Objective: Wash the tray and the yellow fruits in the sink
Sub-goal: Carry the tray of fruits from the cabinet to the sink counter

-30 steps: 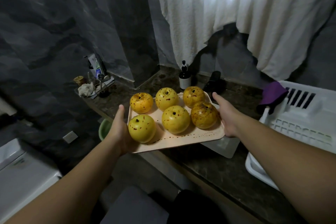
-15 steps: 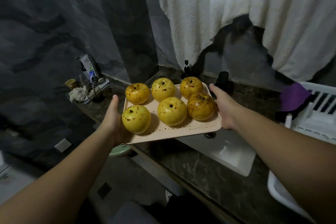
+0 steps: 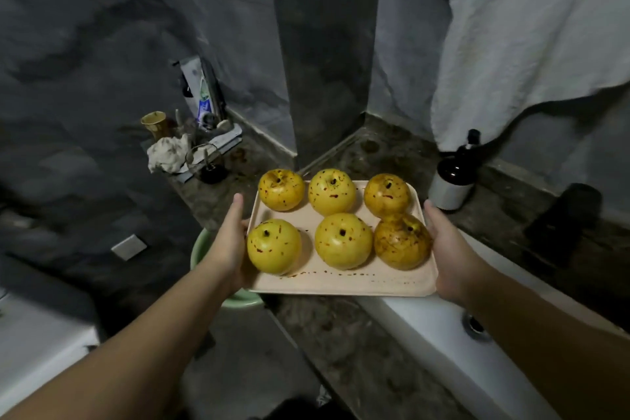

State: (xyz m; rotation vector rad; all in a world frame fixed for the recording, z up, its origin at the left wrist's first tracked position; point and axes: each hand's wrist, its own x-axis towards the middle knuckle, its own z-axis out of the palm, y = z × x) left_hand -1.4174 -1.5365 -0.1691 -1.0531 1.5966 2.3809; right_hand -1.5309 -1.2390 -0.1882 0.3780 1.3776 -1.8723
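Since the earlier frame, the tray [image 3: 344, 278] has been carried nearer the white sink [image 3: 439, 327], now at its 5 o'clock. It is grasped at both ends by the left hand [image 3: 229, 249] and right hand [image 3: 449, 254], six speckled yellow fruits [image 3: 342, 240] resting upon it. Washing seems not yet begun; next, lowering into the basin is required, kept level.

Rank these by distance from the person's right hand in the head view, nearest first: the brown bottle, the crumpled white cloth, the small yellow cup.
From the right hand:
1. Brown bottle, just behind it on the counter.
2. Crumpled white cloth, far left, beyond the tray.
3. Small yellow cup, behind the cloth, farthest left.
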